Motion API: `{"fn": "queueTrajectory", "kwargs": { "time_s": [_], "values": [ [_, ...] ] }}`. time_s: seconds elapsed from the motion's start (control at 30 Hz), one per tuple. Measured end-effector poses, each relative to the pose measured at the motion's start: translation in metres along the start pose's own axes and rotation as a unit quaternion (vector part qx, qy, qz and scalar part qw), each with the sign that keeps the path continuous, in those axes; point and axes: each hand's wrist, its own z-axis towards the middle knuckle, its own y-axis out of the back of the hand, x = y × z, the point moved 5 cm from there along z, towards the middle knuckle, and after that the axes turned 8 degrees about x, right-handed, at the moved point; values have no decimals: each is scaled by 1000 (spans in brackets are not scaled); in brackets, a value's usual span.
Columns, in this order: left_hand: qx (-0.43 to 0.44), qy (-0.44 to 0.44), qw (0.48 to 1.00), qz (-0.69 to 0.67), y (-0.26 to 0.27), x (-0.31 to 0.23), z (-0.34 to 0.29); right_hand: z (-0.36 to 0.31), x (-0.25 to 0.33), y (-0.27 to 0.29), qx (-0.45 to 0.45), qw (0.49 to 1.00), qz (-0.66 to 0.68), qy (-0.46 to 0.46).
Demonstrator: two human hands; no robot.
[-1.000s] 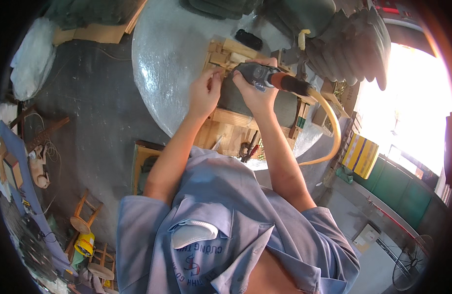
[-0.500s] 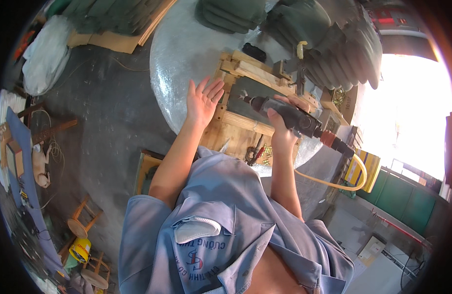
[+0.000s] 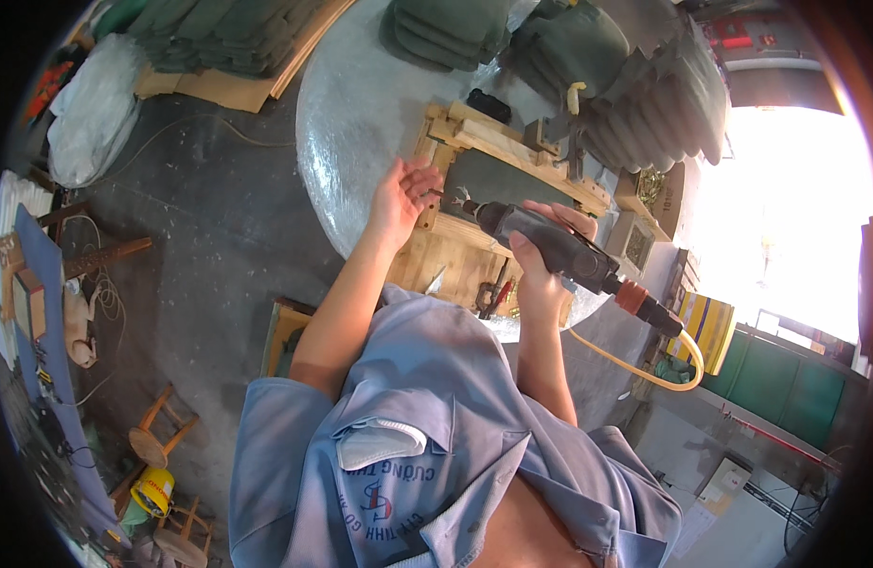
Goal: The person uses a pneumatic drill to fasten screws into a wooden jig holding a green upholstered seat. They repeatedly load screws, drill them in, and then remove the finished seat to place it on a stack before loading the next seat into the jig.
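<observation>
My right hand (image 3: 543,260) is wrapped round a black air drill (image 3: 541,241), whose yellow hose (image 3: 659,379) loops off to the right. The drill's tip points left over a wooden frame (image 3: 512,142) with a dark green panel (image 3: 498,180) lying inside it. Close to that tip, my left hand (image 3: 399,204) hovers by the frame's left end, palm up, fingers loosely bent and apart. I cannot make out anything held in it. Pliers with red handles (image 3: 498,298) and small brass-coloured pieces lie on the wooden board (image 3: 422,260) nearer to me.
The frame stands on a round table (image 3: 332,142) wrapped in clear film. Stacks of dark green curved panels (image 3: 654,104) line its far side. A metal clamp (image 3: 574,156) rises at the frame's right. Boxes of small parts (image 3: 635,237) are at the right; stools (image 3: 162,426) stand lower left.
The left hand's fingers have bent from nearly straight, and the hand has come slightly closer to the drill tip. The drill has shifted a little left and down.
</observation>
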Motion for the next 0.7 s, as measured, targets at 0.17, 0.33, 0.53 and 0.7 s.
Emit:
{"fn": "queueTrajectory", "kwargs": {
  "time_s": [0.17, 0.33, 0.53, 0.7],
  "values": [
    [101, 126, 982, -98, -7, 15, -15, 3, -7, 13, -30, 998, 54, -21],
    [81, 111, 986, -90, -8, 11, -18, 1, -10, 15, -40, 990, 117, -60],
    [30, 92, 990, -100, -8, 19, -14, 2, -11, 15, -70, 985, 145, -60],
    [16, 83, 994, -66, -12, 19, -11, 3, -14, 16, -51, 991, 116, -49]
  ]
}}
